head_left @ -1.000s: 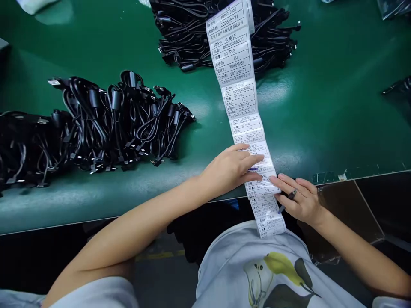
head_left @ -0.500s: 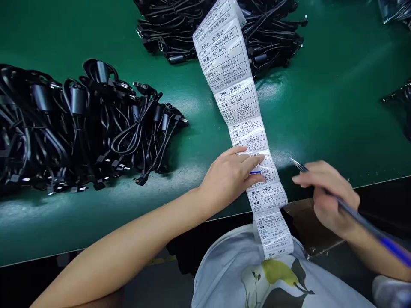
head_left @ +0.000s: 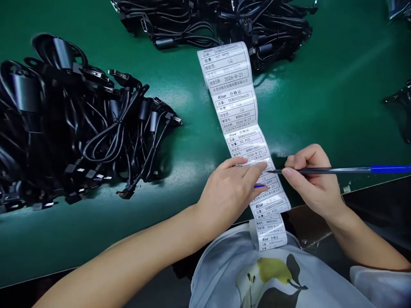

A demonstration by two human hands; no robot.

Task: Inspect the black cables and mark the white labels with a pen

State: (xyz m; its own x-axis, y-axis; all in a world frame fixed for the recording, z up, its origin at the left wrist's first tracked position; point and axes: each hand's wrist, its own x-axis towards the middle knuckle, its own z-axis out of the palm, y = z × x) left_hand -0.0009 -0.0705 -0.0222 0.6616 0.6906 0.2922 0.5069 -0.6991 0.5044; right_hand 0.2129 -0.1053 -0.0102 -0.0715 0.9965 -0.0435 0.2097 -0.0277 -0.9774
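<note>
A long white strip of printed labels runs across the green table and hangs over its near edge onto my lap. My left hand lies flat on the strip with its fingers stretched out, pinning it down. My right hand is closed on a pen with a dark barrel and blue end. The pen lies level, and its tip touches the strip just right of my left fingertips. A short blue pen mark shows on the label under my left fingers.
A big heap of bundled black cables lies on the left of the table. A second heap of black cables lies at the far edge. More dark items sit at the right edge.
My right hand turned the pen from pointing up and away to lying level, and brought its tip to the strip. The far end of the strip came down onto the table.
</note>
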